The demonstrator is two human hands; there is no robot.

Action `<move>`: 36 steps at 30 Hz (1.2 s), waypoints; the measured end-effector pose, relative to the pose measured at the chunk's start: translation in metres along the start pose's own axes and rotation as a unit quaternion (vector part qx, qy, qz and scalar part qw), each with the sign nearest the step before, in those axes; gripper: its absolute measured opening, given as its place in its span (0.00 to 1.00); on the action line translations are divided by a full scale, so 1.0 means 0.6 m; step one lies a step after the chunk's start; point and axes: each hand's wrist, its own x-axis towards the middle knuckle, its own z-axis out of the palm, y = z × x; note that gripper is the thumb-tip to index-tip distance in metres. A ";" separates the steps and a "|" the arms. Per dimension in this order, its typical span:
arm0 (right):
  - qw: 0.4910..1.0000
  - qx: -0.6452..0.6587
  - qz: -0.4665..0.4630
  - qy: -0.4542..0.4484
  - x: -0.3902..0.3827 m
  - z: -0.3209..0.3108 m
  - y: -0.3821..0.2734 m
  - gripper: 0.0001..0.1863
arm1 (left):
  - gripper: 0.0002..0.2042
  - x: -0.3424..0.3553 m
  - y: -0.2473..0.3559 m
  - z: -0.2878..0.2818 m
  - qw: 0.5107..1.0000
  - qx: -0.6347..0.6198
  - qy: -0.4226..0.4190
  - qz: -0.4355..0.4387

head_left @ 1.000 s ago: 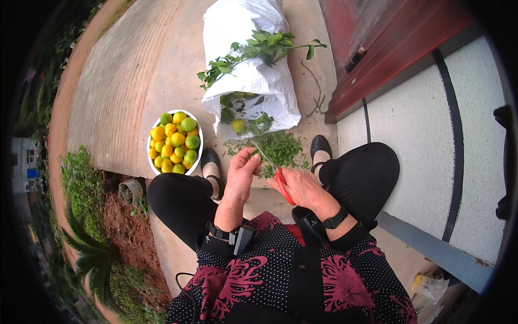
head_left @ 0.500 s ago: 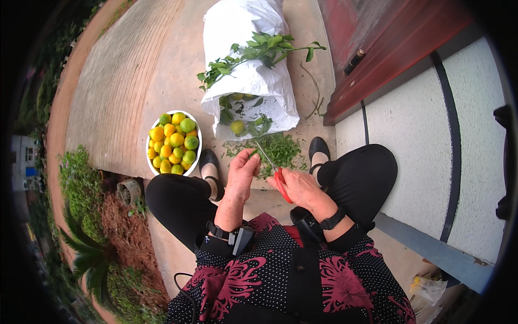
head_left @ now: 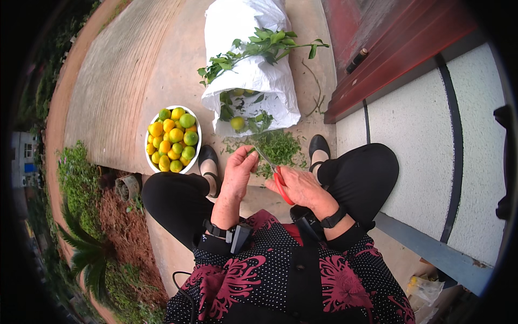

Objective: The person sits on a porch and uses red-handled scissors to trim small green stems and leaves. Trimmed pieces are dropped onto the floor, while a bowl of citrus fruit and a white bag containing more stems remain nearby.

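Note:
My left hand (head_left: 236, 170) pinches a small green leaf (head_left: 251, 150) between thumb and fingers, just above my lap. My right hand (head_left: 299, 190) is closed around red-handled scissors (head_left: 280, 185), their blades reaching up-left to the leaf. Beyond them a pile of green cuttings (head_left: 286, 147) lies on the concrete between my shoes. A white woven sack (head_left: 246, 16) lies open toward me, holding loose leaves and yellow-green fruit (head_left: 237, 123), with a leafy branch (head_left: 264, 46) across its top. Left of my foot is a white bowl (head_left: 197, 142) heaped with several yellow and green citrus fruits.
A dark red door (head_left: 394, 48) and white step (head_left: 415, 140) with black strips are on my right, with a plastic bag (head_left: 426, 289) low down. On my left are a planting bed (head_left: 127, 237), a pot (head_left: 129, 188) and a ridged concrete slope (head_left: 113, 86).
My left hand has shifted slightly up and left, and the scissor blades with it. My right hand keeps hold of the scissors. The rest looks the same apart from a slight camera shift.

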 end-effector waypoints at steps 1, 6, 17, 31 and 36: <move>1.000 -0.002 -0.008 -0.002 0.000 0.000 0.001 0.33 | 0.04 0.000 0.000 -0.001 1.000 0.002 -0.003 -0.001; 1.000 -0.018 -0.019 0.004 0.006 0.009 0.012 0.31 | 0.05 0.002 -0.004 -0.003 1.000 0.016 0.008 -0.010; 0.990 -0.004 0.001 0.141 0.009 0.006 0.010 0.27 | 0.04 0.010 0.001 -0.013 0.995 -0.044 0.087 0.034; 0.997 -0.056 -0.011 0.059 0.012 0.007 0.001 0.34 | 0.07 0.004 -0.006 0.002 0.997 -0.050 0.054 0.034; 0.995 -0.078 -0.013 0.064 0.010 0.006 0.000 0.34 | 0.08 0.001 -0.006 0.004 0.998 -0.051 0.017 0.022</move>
